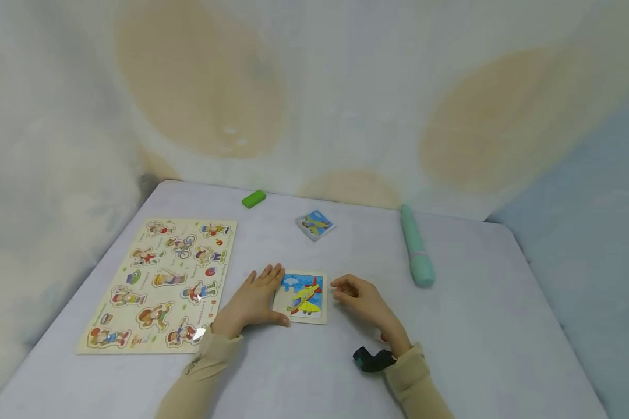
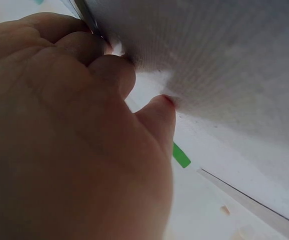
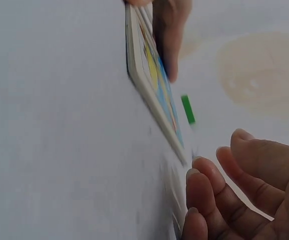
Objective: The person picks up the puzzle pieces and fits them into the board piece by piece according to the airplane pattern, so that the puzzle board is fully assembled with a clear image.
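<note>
A small square jigsaw puzzle of a yellow airplane on blue sky (image 1: 308,295) lies at the front middle of the table, its lower left showing bare wood. My left hand (image 1: 254,301) rests at the puzzle's left side with fingers spread, fingertips on the upper left edge and thumb at the lower left. Just off the right edge is my right hand (image 1: 364,299), fingers loosely bent. In the right wrist view its thumb (image 3: 264,155) stands apart from the fingers, nothing between them, near a corner of the wooden frame (image 3: 157,112).
A big wooden board with pictured figures (image 1: 170,279) lies left of the puzzle. Farther back are a green block (image 1: 254,199) and a small airplane picture card (image 1: 315,224). A mint-green tapered case (image 1: 417,250) lies right. A small red item (image 1: 383,337) shows partly under the right wrist.
</note>
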### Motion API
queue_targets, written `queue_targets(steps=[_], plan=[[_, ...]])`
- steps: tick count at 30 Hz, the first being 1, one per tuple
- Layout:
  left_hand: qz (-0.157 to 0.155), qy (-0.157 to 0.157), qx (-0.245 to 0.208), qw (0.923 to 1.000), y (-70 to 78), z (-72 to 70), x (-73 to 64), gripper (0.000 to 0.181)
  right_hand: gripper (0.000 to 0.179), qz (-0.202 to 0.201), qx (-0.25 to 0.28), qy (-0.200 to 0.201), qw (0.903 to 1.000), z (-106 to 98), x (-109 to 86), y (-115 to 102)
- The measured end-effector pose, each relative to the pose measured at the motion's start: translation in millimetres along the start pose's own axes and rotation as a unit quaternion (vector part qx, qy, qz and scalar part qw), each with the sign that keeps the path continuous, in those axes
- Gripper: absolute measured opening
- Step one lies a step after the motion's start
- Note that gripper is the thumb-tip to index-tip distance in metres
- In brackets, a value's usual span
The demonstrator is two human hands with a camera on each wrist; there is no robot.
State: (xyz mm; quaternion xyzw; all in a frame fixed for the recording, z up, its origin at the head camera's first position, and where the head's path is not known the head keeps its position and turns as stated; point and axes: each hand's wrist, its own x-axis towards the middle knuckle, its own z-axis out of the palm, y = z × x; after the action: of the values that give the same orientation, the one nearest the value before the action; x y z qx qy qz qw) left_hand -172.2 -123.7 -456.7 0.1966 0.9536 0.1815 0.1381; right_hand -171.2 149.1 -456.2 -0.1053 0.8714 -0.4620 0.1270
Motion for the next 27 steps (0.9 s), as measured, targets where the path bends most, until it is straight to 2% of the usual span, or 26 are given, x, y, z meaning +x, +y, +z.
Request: queue_targets(steps=[7, 13, 17, 23, 27], plan=[[0.007, 0.005, 0.012, 0.9999, -1.3, -3.9, -2.2, 0.114, 0.024, 0.007, 0.012, 0.032, 0.9994, -29, -20.6, 24], [0.008, 0.002, 0.001, 1.0, 0.0, -0.5, -1.9, 0.115, 0.03, 0.05, 0.008, 0.05, 0.9975, -53, -41.6, 45], [0.008, 0.003, 0.001, 1.0, -0.8, 0.7, -1.6, 0.115, 0.036, 0.046, 0.002, 0.028, 0.9985, -65, -51.0, 51], [0.008, 0.005, 0.003, 1.0, -0.2, -0.5, -2.5, 0.116, 0.047, 0.023, 0.037, -0.009, 0.999, -73, -55.9, 56], [0.008, 0.0, 0.004, 1.0, -0.3, -3.0, -3.8, 0.116, 0.059, -0.004, 0.002, -0.041, 0.9991, -69, -57.2, 56]])
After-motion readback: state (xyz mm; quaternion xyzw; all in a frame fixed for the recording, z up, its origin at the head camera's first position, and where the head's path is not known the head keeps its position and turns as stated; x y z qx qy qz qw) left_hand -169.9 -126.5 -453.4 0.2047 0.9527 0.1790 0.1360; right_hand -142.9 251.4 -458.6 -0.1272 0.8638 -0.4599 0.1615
